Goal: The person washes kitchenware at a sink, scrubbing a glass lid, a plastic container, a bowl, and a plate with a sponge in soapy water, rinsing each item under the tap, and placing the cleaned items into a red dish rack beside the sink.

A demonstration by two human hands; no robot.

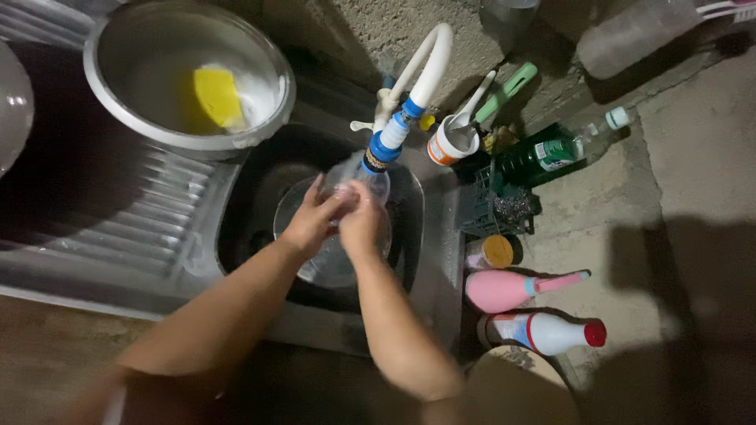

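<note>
Head view: left hand and right hand are gripping a clear glass under the tap, rinsing apparently midway; glass lid is waiting in the sink.

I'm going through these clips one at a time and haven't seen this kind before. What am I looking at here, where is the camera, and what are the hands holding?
There is one picture, taken by a camera worn on a person's head, looking down at a sink. No machine: these are two bare hands. The left hand and right hand meet around a clear glass under the white tap, above a glass bowl. On the drainboard a metal bowl holds a yellow sponge. To the right stand a pink bottle, a white bottle with a red cap and a green bottle.
</note>
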